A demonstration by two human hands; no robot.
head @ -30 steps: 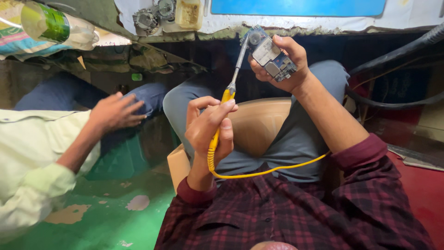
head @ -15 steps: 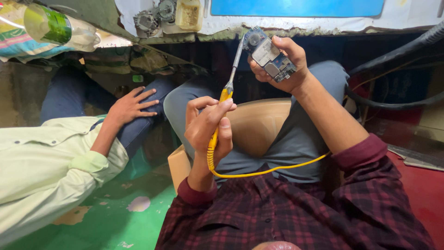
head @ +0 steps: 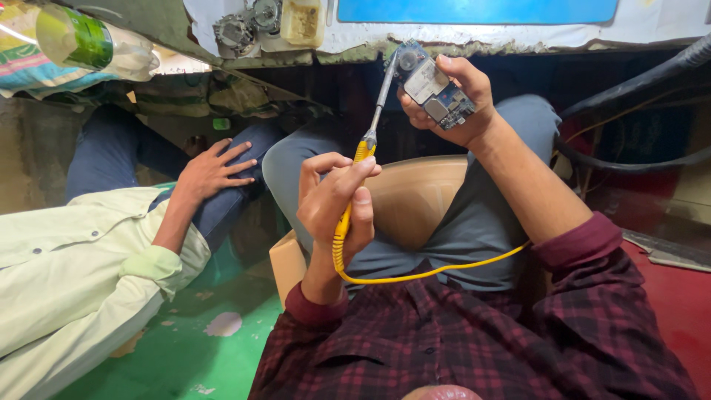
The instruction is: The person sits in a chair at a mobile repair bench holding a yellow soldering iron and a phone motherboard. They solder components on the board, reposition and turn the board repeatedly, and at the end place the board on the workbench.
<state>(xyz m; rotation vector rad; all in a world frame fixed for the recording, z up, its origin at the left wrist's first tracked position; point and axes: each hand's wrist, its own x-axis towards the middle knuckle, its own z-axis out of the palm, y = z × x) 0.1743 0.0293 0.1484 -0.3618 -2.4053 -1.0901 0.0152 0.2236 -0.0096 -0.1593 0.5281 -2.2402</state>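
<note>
At the far left, up on the bench edge, one clear plastic bottle (head: pixel 89 41) with a green label lies on its side, resting over one printed bag (head: pixel 29 63) in pale blue, pink and white. Below it, another person's hand (head: pixel 211 172) lies flat on a blue-trousered knee, the sleeve (head: pixel 96 274) pale green; that hand is not yours. The floor (head: pixel 200 348) under it is green with worn patches.

Further right on the bench (head: pixel 518 37) sit two round metal parts (head: pixel 248 22) side by side, then one yellowish plastic box (head: pixel 300 21), and beyond them one flat blue panel (head: pixel 474 10).

Your left hand (head: pixel 337 211) has its fingers closed around the yellow handle of one soldering iron (head: pixel 363 159), thumb pressed along the grip, with a yellow cord (head: pixel 437 270) looping across your lap. The iron's metal shaft slants up and its tip meets the top edge of one small circuit board (head: pixel 433 87). Your right hand (head: pixel 459 100) clamps that board, fingers wrapped behind it and thumb on its edge, raised above your right knee.

At the far right, two dark hoses (head: pixel 652 111) curve past a red floor (head: pixel 689 311).
</note>
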